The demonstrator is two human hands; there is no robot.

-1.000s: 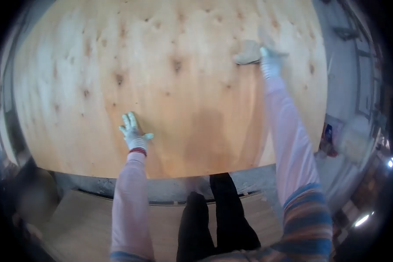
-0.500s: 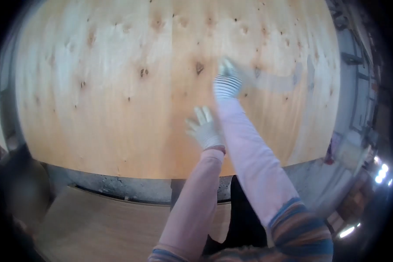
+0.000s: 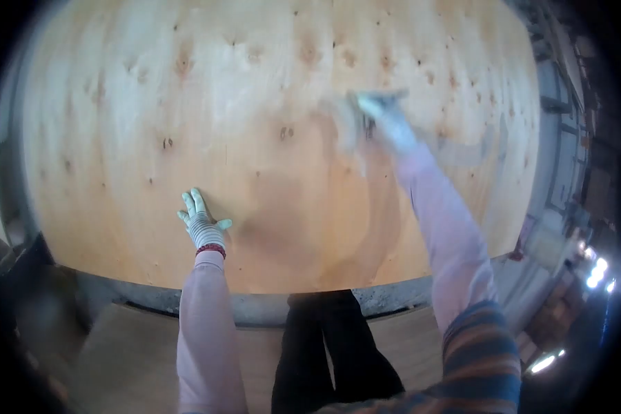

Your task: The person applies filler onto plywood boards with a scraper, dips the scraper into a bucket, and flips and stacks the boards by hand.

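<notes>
A large pale plywood sheet (image 3: 117, 221) with dark knots fills most of the view. My left hand (image 3: 201, 219), in a whitish glove with a striped cuff, lies on its near left part with fingers spread and holds nothing. Farther up and to the right, my gloved right hand (image 3: 386, 121) is smeared by motion. Its fingers appear closed on a scraper (image 3: 350, 124), whose greyish blade is blurred over the sheet near a knot. Whether the blade touches the wood I cannot tell. A pale grey filler smear (image 3: 466, 148) marks the sheet right of that hand.
Below the sheet's near edge lies a brown wooden board (image 3: 138, 352), beside my dark-trousered legs (image 3: 331, 345). Grey metal framing (image 3: 555, 138) runs along the right side. Farther right are blurred boxes (image 3: 552, 310) and bright lights.
My left hand has moved left across the sheet, away from the right arm. My right hand has shifted slightly right, and the blurred scraper now shows. The sheet's knots appear farther right in view.
</notes>
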